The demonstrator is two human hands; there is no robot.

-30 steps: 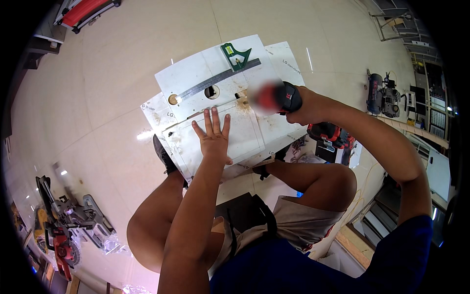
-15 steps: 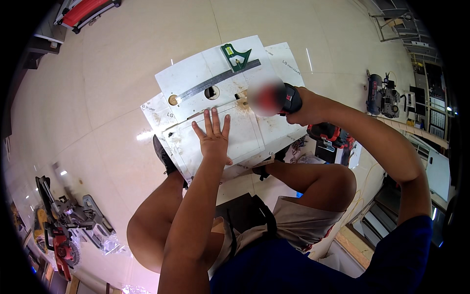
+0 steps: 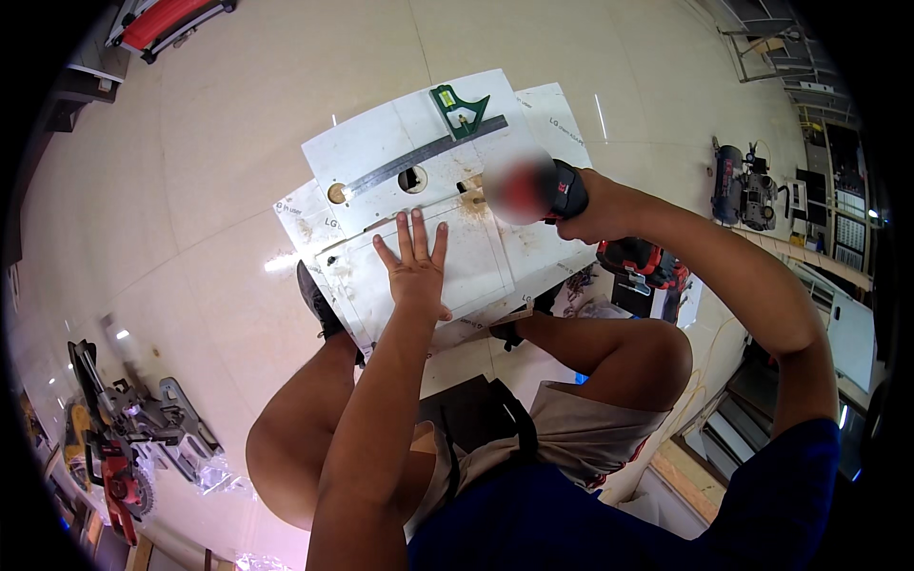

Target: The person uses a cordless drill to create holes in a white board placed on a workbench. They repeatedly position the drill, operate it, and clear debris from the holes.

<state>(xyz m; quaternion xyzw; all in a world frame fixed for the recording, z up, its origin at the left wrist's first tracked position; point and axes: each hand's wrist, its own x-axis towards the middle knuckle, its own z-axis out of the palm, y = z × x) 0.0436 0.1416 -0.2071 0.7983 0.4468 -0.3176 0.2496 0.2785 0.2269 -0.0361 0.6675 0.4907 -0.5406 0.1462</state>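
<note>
- The white panel [image 3: 419, 205] lies flat on the pale tiled floor [image 3: 238, 124] in front of the crouching person, stacked on other white sheets; it already carries two round holes, and a third spot near its right side shows sawdust, right where the drill [image 3: 533, 190] meets it (the tool's front end is blurred, so the bit itself cannot be made out).
- The right hand [image 3: 595, 205] is closed around the drill's grip. If the tool tilts off upright, the hole could wander or come out oval, and the cutter could snag and twist the wrist.
- The left hand [image 3: 416, 266] lies open, fingers spread, palm down on the panel, holding nothing. It is near the drilling spot; a skid of the bit toward it is the main risk to the fingers.
- That flat hand is the only thing pinning the panel (no clamp is visible), so a catch could spin or slide the sheet over the smooth ones beneath.
- The combination square [image 3: 447, 133] rests across the panel's far part, apart from the drill; vibration or a shifted panel could knock it off its line.
- Both shoes [image 3: 319, 305] sit at the stack's near edge, so a sliding sheet could unsettle the crouch.
</note>
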